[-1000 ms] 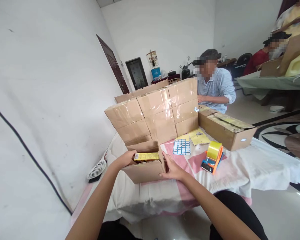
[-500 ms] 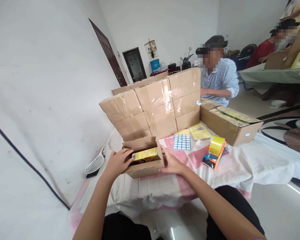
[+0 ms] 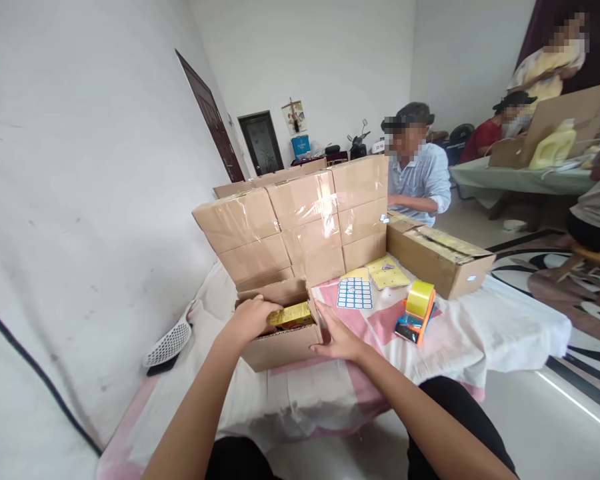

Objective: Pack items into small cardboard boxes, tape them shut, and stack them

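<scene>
A small open cardboard box (image 3: 280,352) stands in front of me with its flaps up. Inside it lies a yellow printed packet box (image 3: 293,313), sunk below the rim. My left hand (image 3: 253,317) reaches over the left side into the cardboard box, its fingers curled at the left end of the packet box; the fingertips are partly hidden. My right hand (image 3: 336,333) grips the right end of the cardboard box, thumb at the front corner and fingers along the side wall.
Behind stands a wall of taped cartons (image 3: 310,227). To the right lie a blue-bordered label sheet (image 3: 355,293), yellow sheets (image 3: 387,272), a tape dispenser (image 3: 417,312) and a long carton (image 3: 440,260). A white perforated paddle (image 3: 169,343) is at left. A co-worker (image 3: 415,167) sits opposite.
My left hand has gone deeper into the cardboard box, and the packet box sits lower in it. My right hand stays at the right end. The view has turned slightly right.
</scene>
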Demonstrator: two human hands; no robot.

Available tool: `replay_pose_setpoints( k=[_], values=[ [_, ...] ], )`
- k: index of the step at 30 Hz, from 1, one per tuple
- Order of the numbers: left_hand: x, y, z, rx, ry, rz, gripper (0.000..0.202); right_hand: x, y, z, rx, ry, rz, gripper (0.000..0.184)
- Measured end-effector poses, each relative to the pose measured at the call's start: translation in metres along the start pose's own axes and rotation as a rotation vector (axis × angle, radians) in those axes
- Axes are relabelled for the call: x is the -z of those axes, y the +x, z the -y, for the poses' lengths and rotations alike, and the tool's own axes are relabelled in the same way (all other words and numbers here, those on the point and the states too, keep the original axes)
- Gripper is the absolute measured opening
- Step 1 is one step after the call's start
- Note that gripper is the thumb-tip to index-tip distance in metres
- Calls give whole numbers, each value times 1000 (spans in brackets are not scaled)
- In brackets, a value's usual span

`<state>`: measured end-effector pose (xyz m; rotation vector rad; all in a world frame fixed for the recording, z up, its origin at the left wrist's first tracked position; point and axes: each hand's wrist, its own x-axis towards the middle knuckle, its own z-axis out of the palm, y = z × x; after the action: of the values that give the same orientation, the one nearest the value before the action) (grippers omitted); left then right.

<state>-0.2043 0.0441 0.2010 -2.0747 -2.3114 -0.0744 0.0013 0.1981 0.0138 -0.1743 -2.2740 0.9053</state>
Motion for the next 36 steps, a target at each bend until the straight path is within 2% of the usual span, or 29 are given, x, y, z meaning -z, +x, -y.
replay_pose_setpoints(
  k=[3, 8, 14, 20, 26, 33, 36],
  values=[
    [-5, 7, -2, 13, 49, -4, 37, -1, 0, -2, -20, 2, 0, 122],
    [-5, -1, -1, -2, 78, -7, 27, -1, 1, -1, -25, 21, -1, 123],
    [-4, -6, -6, -80, 34, -43, 30, 1, 1, 5, -39, 38, -13, 123],
    [-7, -11, -5, -78, 37, -65, 34, 1, 1, 6, -35, 50, -2, 122],
    [-12, -10, 2, -2, -10, -50, 35, 2, 3, 6, -32, 59, 4, 122],
    [-17, -7, 4, -17, -91, -64, 31, 3, 3, 7, -42, 48, 13, 123],
    [-14, -17, 17, -41, -189, -141, 30, 3, 3, 10, -53, 17, 32, 123]
  ],
)
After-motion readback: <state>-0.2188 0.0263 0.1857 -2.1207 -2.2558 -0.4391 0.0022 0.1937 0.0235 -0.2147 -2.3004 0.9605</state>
